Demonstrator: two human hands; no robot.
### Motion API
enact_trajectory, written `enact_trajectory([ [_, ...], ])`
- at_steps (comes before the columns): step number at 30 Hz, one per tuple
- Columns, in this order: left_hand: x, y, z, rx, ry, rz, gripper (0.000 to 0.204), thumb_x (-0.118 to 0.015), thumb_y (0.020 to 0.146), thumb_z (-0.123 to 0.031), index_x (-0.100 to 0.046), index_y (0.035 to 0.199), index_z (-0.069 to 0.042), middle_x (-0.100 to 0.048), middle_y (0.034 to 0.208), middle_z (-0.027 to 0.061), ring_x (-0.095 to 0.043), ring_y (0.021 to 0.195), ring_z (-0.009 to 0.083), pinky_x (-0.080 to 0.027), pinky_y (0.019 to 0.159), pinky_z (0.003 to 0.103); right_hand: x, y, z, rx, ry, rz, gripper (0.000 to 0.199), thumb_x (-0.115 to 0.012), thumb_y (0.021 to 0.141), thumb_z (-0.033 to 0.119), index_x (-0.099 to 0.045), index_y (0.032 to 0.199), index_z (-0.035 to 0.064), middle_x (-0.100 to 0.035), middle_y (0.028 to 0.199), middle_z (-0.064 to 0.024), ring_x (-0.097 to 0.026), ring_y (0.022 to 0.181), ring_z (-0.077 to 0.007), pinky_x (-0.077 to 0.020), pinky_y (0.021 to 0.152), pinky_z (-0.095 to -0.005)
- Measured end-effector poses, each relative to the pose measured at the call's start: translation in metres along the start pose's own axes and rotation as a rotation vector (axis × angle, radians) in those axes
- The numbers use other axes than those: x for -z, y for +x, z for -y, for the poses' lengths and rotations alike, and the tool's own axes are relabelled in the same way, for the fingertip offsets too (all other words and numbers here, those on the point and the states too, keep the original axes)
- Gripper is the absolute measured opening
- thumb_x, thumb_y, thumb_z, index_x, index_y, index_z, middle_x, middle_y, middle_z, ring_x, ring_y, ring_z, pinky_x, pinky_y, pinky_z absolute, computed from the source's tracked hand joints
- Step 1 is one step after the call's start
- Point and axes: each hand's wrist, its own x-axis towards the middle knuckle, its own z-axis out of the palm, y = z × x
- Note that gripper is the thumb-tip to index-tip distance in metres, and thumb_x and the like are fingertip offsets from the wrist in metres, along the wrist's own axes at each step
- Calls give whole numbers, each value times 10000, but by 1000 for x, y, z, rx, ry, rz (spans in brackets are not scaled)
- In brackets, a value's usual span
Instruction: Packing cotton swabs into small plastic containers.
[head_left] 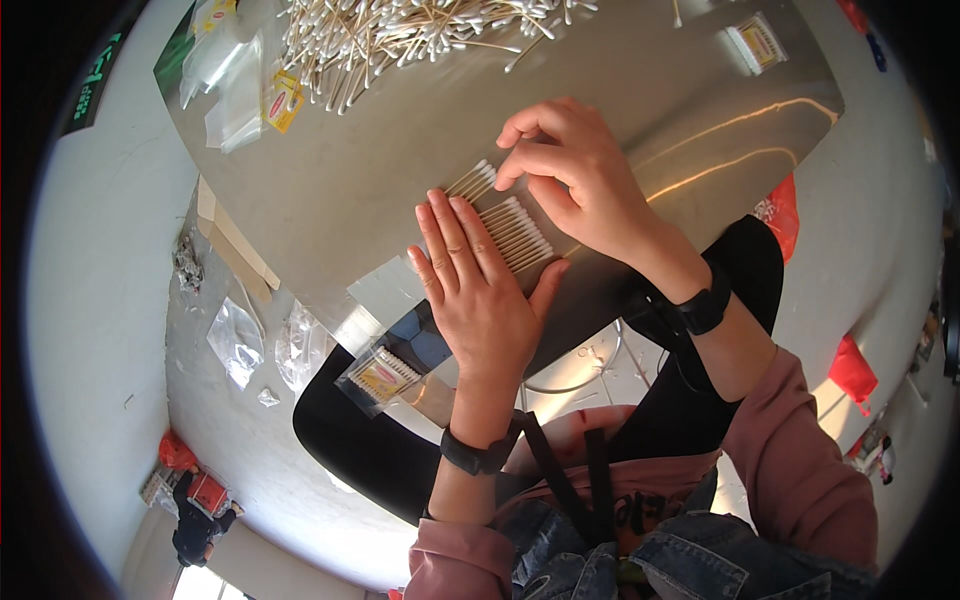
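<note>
A neat row of wooden cotton swabs [518, 232] lies side by side on the metal table, white tips toward my right hand. My left hand [478, 280] rests flat over the other ends of the row, fingers stretched and thumb apart. A smaller group of swabs [472, 180] sits just above, separated from the larger group by a gap. Beside its tips hovers my right hand [577, 175], with bent fingers and the thumb apart; nothing shows in it. The swab ends under my left palm are hidden.
A big loose pile of cotton swabs [400, 40] covers the far side of the table [330, 190]. Clear plastic bags [235, 95] and a yellow card [283, 102] lie far left. Packed swabs stand at the far right [757, 45] and near left [382, 378]. A person [195, 520] is in the background.
</note>
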Motion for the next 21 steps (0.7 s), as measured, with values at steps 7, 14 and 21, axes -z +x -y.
enact_trajectory([
  [7,-2,-1,1,3,5,9,1065,-551,883,-679,-215,1514,111,-211,1587,300,-149,1509,418,-158,1199,556,0,1,0,28,-31,11,180,-668,735,-41,-658,775,134,-613,981,24,-576,955,-202,-432,853,-371],
  [14,-1,-2,0,5,6,20,1066,-553,886,-673,-200,1520,108,-196,1593,300,-132,1513,417,-150,1202,552,-8,8,3,-35,29,-47,138,-732,770,15,-689,833,131,-627,1034,4,-580,926,-226,-432,858,-365],
  [21,2,-8,-2,3,16,56,1073,-593,875,-642,-182,1527,105,-184,1604,285,-115,1519,407,-124,1205,560,-3,12,-15,42,-222,-146,95,-754,771,137,-661,779,158,-614,951,48,-569,941,-205,-425,823,-377],
])
